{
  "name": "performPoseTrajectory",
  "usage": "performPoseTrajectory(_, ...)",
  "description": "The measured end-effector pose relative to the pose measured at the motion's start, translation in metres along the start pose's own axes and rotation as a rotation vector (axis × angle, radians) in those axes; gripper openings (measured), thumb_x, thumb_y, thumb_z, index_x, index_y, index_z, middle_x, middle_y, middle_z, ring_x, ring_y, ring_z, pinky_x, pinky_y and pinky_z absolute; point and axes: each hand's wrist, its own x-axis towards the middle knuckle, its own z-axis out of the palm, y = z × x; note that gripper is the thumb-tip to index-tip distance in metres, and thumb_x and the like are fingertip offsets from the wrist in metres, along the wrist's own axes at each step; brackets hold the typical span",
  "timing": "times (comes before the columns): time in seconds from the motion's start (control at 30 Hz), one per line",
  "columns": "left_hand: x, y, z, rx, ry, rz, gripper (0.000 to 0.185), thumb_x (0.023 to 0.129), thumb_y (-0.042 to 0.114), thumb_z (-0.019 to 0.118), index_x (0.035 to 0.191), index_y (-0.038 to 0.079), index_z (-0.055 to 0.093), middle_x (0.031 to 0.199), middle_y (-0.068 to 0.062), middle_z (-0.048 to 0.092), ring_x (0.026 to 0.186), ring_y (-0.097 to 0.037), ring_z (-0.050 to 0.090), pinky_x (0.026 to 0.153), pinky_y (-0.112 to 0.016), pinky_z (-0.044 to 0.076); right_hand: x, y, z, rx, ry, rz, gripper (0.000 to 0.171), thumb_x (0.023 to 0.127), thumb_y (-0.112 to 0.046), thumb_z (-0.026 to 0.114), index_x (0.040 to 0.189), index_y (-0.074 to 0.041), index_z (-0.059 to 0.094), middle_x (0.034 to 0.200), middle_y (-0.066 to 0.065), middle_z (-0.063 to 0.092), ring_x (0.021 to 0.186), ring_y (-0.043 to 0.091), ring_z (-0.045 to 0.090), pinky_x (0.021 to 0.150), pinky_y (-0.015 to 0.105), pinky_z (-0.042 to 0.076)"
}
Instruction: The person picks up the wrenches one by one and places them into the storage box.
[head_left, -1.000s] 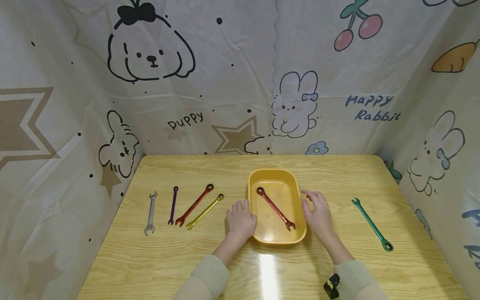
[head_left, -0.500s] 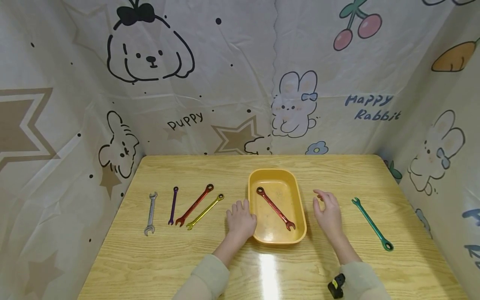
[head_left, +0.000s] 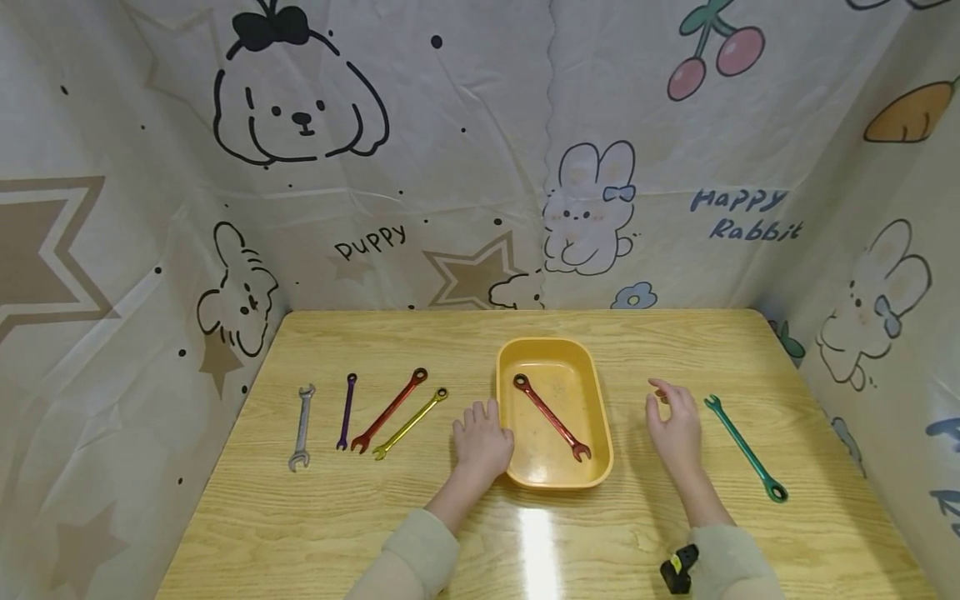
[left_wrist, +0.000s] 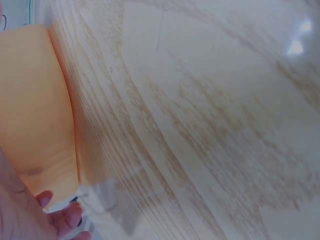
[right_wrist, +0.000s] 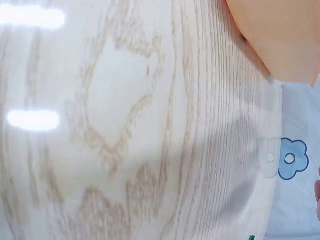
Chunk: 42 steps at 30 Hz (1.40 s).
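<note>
A yellow plastic tray (head_left: 555, 475) stands on the table with a red wrench (head_left: 551, 417) lying aslant inside it. My left hand (head_left: 482, 442) rests against the tray's left side, fingers extended, as the left wrist view also shows beside the tray wall (left_wrist: 35, 110). My right hand (head_left: 677, 429) hovers over the table between the tray and a green wrench (head_left: 746, 450), fingers loosely bent and holding nothing. Only a fingertip of it shows at the edge of the right wrist view, where the tray (right_wrist: 280, 35) is at upper right.
Left of the tray lie a silver wrench (head_left: 302, 427), a purple wrench (head_left: 347, 411), another red wrench (head_left: 388, 411) and a yellow wrench (head_left: 410, 423). A printed cloth (head_left: 465, 167) hangs behind and beside the wooden table (head_left: 360, 533).
My right hand has left the tray's right side and moved rightward, closer to the green wrench. The left hand, the tray and the wrenches stay where they were.
</note>
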Motion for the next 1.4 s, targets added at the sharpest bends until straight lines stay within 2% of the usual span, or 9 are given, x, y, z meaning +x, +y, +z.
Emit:
performPoseTrajectory(0.3, 0.000, 0.000, 0.000, -0.009, 0.002, 0.004, 0.026, 0.086, 0.024, 0.046, 0.105, 0.007, 0.041, 0.094, -0.011, 0.043, 0.084, -0.026, 0.040, 0.072, -0.042, 0.034, -0.001, 0.011, -0.009, -0.011, -0.004, 0.070, 0.024, 0.086, 0.001, 0.054, 0.109, 0.005, 0.059, 0.094, 0.022, 0.052, 0.088, 0.036, 0.049, 0.074, 0.050, 0.041)
performPoseTrajectory(0.6, 0.000, 0.000, 0.000, -0.015, -0.005, 0.003, 0.027, 0.086, 0.025, 0.046, 0.107, 0.007, 0.041, 0.095, -0.011, 0.042, 0.085, -0.026, 0.040, 0.073, -0.043, 0.034, -0.001, 0.019, -0.016, -0.018, 0.023, 0.093, 0.025, 0.085, 0.002, 0.053, 0.109, 0.006, 0.058, 0.095, 0.024, 0.051, 0.089, 0.037, 0.049, 0.075, 0.049, 0.040)
performPoseTrajectory(0.97, 0.000, -0.001, 0.000, -0.022, 0.004, 0.010, 0.027, 0.086, 0.023, 0.045, 0.106, 0.007, 0.041, 0.095, -0.012, 0.043, 0.083, -0.026, 0.039, 0.072, -0.043, 0.034, -0.003, 0.032, -0.023, -0.016, 0.113, 0.103, 0.024, 0.083, 0.006, 0.055, 0.106, 0.008, 0.060, 0.091, 0.025, 0.053, 0.084, 0.038, 0.050, 0.074, 0.046, 0.038)
performPoseTrajectory(1.17, 0.000, -0.001, 0.000, -0.019, 0.005, 0.011, 0.028, 0.087, 0.024, 0.046, 0.108, 0.007, 0.041, 0.096, -0.012, 0.043, 0.084, -0.026, 0.040, 0.073, -0.043, 0.035, -0.005, 0.034, -0.028, -0.044, 0.113, 0.153, 0.024, 0.085, 0.003, 0.055, 0.108, 0.006, 0.059, 0.092, 0.023, 0.053, 0.084, 0.034, 0.049, 0.074, 0.038, 0.035)
performPoseTrajectory(1.4, 0.000, -0.001, 0.000, -0.005, 0.000, 0.003, 0.029, 0.087, 0.025, 0.045, 0.109, 0.007, 0.041, 0.098, -0.012, 0.044, 0.087, -0.027, 0.041, 0.073, -0.043, 0.035, -0.005, 0.037, -0.033, -0.054, 0.117, 0.184, 0.024, 0.085, 0.001, 0.055, 0.108, 0.006, 0.059, 0.096, 0.025, 0.053, 0.086, 0.036, 0.049, 0.074, 0.042, 0.035)
